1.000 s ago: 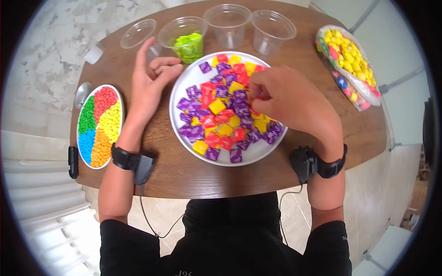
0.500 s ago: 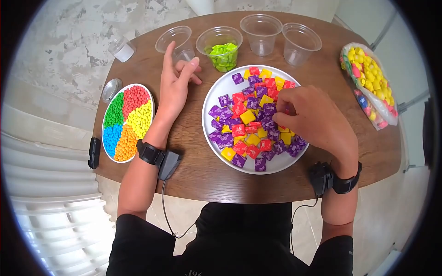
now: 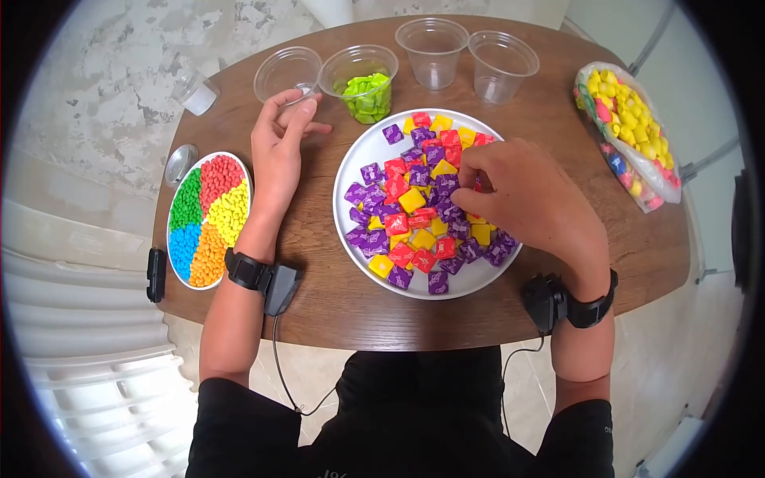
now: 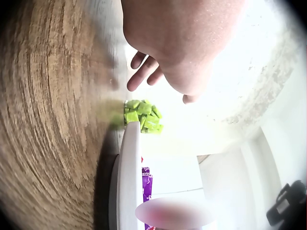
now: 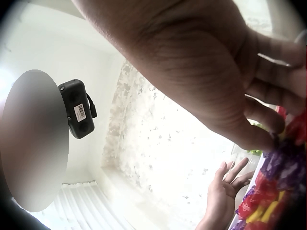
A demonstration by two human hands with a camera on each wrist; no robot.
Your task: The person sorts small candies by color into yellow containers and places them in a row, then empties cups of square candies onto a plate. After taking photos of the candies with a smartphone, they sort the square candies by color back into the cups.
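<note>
While the right hand (image 3: 534,199) is reaching over the three o'clock side of the round white plate (image 3: 355,267), its bent fingers are touching the square candies in purple, red and yellow wrappers (image 3: 412,200); whether they are pinching one, I cannot tell. The left hand (image 3: 276,155), relaxed and holding nothing, is hovering at the plate's ten o'clock. Bright green wrapped pieces (image 3: 367,99) are sitting in a clear plastic cup (image 3: 358,62) at eleven.
</note>
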